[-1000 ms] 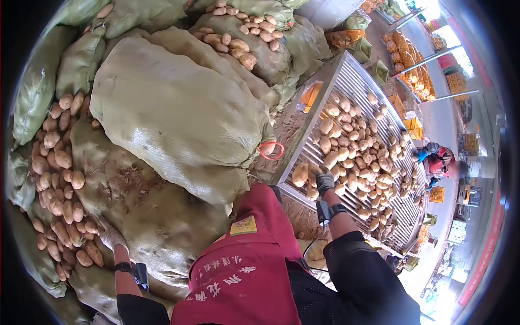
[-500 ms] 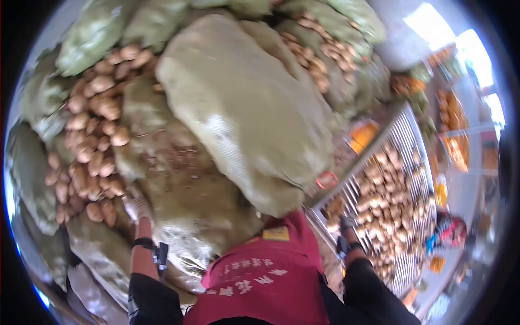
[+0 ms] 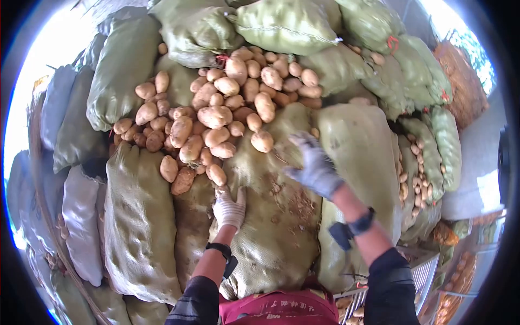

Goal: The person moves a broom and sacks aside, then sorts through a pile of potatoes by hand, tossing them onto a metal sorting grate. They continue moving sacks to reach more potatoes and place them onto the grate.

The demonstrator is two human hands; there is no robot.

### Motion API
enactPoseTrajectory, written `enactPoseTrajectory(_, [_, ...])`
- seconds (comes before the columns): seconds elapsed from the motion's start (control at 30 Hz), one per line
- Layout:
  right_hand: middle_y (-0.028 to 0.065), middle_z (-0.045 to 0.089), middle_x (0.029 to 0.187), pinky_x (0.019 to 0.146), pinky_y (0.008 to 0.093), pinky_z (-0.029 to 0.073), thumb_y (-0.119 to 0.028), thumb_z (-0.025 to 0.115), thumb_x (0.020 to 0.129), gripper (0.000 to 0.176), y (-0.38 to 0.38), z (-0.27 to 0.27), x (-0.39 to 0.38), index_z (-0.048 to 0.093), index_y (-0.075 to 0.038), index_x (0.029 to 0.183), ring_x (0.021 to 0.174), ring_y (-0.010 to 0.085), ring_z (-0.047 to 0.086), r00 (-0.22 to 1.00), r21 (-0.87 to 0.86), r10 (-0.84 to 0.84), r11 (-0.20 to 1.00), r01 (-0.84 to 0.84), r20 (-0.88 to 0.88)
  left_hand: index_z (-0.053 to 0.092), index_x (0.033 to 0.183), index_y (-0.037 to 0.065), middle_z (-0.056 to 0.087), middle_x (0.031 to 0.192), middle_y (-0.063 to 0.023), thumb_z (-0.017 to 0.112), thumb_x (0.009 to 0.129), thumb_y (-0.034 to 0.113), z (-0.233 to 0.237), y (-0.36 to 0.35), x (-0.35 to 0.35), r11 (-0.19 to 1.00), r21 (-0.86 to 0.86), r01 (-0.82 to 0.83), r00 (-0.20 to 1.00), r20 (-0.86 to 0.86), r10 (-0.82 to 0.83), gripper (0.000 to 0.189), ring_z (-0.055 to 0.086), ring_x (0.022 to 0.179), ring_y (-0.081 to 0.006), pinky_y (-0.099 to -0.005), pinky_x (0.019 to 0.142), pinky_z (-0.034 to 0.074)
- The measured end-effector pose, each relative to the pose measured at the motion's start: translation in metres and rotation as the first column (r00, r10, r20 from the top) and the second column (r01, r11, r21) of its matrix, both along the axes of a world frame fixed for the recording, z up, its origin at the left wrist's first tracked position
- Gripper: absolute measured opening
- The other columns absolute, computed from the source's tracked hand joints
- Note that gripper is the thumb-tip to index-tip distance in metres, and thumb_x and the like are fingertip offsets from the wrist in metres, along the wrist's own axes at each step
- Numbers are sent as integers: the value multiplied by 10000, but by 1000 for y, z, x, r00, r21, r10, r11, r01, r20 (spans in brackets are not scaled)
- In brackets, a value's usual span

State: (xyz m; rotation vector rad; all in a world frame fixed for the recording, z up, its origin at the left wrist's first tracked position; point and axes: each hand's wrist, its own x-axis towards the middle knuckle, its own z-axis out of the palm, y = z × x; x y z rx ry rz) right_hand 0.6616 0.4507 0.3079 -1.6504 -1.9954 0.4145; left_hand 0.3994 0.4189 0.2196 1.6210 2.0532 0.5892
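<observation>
A heap of potatoes (image 3: 216,116) lies loose across the tops of green woven sacks. My left hand (image 3: 229,210), in a striped whitish glove, rests on a dirt-marked sack (image 3: 271,238) just below the nearest potato (image 3: 216,175). Its thumb stands apart from the fingers, and nothing shows in the grip. My right hand (image 3: 316,167), in a greyish glove, is over the right side of the same sack with fingers apart and empty. The closest potato to it is a round one (image 3: 262,141) to its left. Bands with small dark devices circle both wrists.
Full green sacks (image 3: 284,21) are stacked behind the heap. Another large sack (image 3: 357,162) lies on the right, and a white sack (image 3: 81,222) on the left. At lower right is a slatted metal rack (image 3: 425,271), partly hidden by my right arm.
My view has turned left toward the heap. The right hand has moved from the potato-filled rack to above the sacks. The left hand still lies near the heap's front edge.
</observation>
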Motion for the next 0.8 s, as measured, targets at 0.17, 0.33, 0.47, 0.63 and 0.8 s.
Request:
enactPoseTrajectory(0.17, [205, 50, 1640, 1193, 476, 311, -380, 874, 698, 1159, 120, -5, -97, 155, -210, 1590, 1457, 445, 264, 950, -250, -126, 947, 200, 285, 440, 1382, -65, 509, 1394, -278, 572, 914, 492, -2, 2, -2, 999, -32, 18, 1000, 14, -18, 740, 507, 1272, -422, -542, 1090, 358])
enactPoseTrajectory(0.33, [215, -9, 1641, 1144, 450, 400, -423, 911, 649, 1104, 189, -1, -93, 292, -276, 1551, 1384, 450, 397, 929, -452, -122, 847, 281, 350, 420, 1401, -55, 445, 1456, -288, 587, 910, 485, -4, 1, -6, 997, -60, 49, 999, 15, -48, 749, 475, 1317, -402, -548, 1085, 353])
enactPoseTrajectory(0.47, [258, 162, 1561, 1132, 447, 400, -392, 908, 647, 924, 175, -12, -99, 467, -218, 1440, 1349, 439, 413, 895, -320, -52, 924, 212, 442, 484, 1321, -44, 541, 1332, -282, 619, 901, 442, -7, 4, -2, 998, 68, 12, 998, -68, -8, 657, 543, 1210, -420, -506, 1038, 399])
enactPoseTrajectory(0.63, [259, 321, 1474, 1123, 425, 392, -334, 859, 663, 625, 126, -33, -87, 640, -103, 1202, 1260, 442, 460, 978, -175, -105, 975, 137, 182, 431, 1362, -38, 499, 1380, -306, 613, 904, 445, -5, 3, -3, 1000, -5, 20, 999, -50, -20, 689, 554, 1196, -441, -554, 1058, 370])
enactPoseTrajectory(0.8, [286, 289, 1483, 1064, 458, 453, -249, 833, 668, 680, 60, -54, -87, 590, -140, 1293, 1239, 466, 468, 956, -190, -291, 937, 294, 45, 422, 1380, -72, 442, 1458, -308, 609, 896, 464, 4, 3, -3, 998, -59, 34, 999, -11, -35, 746, 472, 1332, -400, -568, 1079, 350])
